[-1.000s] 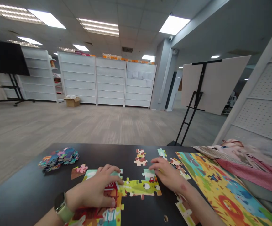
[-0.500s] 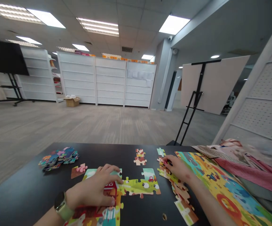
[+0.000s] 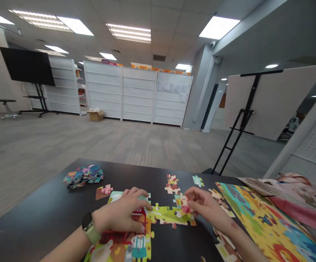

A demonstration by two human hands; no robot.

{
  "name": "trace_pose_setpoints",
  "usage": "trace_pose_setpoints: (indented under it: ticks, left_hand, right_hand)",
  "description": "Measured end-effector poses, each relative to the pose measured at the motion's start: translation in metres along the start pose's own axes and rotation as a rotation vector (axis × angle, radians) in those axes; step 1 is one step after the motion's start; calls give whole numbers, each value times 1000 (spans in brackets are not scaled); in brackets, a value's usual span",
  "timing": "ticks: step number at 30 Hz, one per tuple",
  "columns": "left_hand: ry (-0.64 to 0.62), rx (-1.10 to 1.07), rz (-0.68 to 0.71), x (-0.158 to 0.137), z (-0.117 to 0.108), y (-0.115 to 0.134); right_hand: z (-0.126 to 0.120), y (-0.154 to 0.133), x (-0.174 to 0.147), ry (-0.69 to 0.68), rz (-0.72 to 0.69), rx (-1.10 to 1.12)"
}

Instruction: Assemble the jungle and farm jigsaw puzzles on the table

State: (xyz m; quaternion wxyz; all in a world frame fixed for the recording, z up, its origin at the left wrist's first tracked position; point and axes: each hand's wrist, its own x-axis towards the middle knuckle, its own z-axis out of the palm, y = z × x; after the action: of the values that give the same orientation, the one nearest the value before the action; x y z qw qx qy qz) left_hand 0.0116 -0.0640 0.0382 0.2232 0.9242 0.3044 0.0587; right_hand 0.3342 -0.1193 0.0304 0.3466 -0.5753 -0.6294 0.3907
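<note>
My left hand lies with fingers spread over the joined farm puzzle, which has a red barn and a figure in blue-green overalls. Between the thumb and fingers of my right hand is a puzzle piece with pink on it, held over the green strip that juts right from the puzzle. The piece hides part of that strip's right end. Loose brown-and-white pieces and a light green piece lie beyond my right hand. More pieces are partly covered by my right forearm.
A pile of blue and purple pieces sits at the far left of the black table, near a brown piece with pink. A colourful animal picture sheet and fabric items lie on the right.
My right hand has moved left from the row of loose pieces, bringing a puzzle piece over the green strip. My left hand stays on the puzzle. The camera view has turned slightly left.
</note>
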Motion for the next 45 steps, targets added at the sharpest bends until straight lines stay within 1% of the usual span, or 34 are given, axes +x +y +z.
trace_pose_setpoints:
  ticks: [2,3,5,6,8,12,14,17,20,22,23,24,26,28,29,31,33,36,39,42,45]
  left_hand:
    - [11,12,9,0,0,-1]
    - [14,20,14,0,0,-2]
    - [26,35,26,1,2,-1]
    - [43,43,29,1,3,0]
    - [107,54,20,3,8,5]
    - [262,16,-36,9,23,19]
    - [291,-29,-62,11,28,22]
    - [275,-80,-85,12,30,22]
    - [260,-105,-103,13,29,20]
    - [263,-125,-115,13,29,20]
    - [266,-136,-119,13,30,20]
    - [270,-145,-121,14,31,20]
    - [279,-157,-123,14,33,19]
    - [284,-169,-125,15,34,18]
    - [285,-177,-125,15,35,17]
    - [283,-190,-121,16,36,16]
    - [279,-195,-112,16,36,15]
    - [281,-190,-84,14,36,15]
    - [291,-179,-65,13,34,15]
    - [291,-170,-57,12,33,16]
    - [289,-158,-55,13,33,15]
  right_hand:
    - [32,-9,-6,-137,47,110]
    - [47,-11,-8,-178,50,99]
    - [69,-13,-12,-194,1,-33]
    - [76,-13,-14,-183,-23,-114]
    - [83,-14,-15,-160,-49,-253]
    - [83,-21,-17,-135,-90,-415]
    - [83,-26,-19,-131,-117,-450]
    - [84,-32,-25,-152,-117,-452]
    - [79,-31,-24,-170,-153,-420]
    - [66,-25,-11,-86,-175,-409]
    - [57,-22,0,-5,-172,-414]
    - [46,-17,14,71,-150,-444]
    - [22,-9,47,131,-119,-480]
    - [2,-2,79,142,-79,-516]
    - [-4,1,93,125,-58,-528]
    - [-12,6,113,80,-22,-537]
    - [-12,11,124,44,14,-523]
    - [-7,18,130,41,53,-451]
    - [-3,21,124,86,33,-337]
    - [-1,19,102,98,-19,-210]
    - [0,12,66,8,-52,-112]
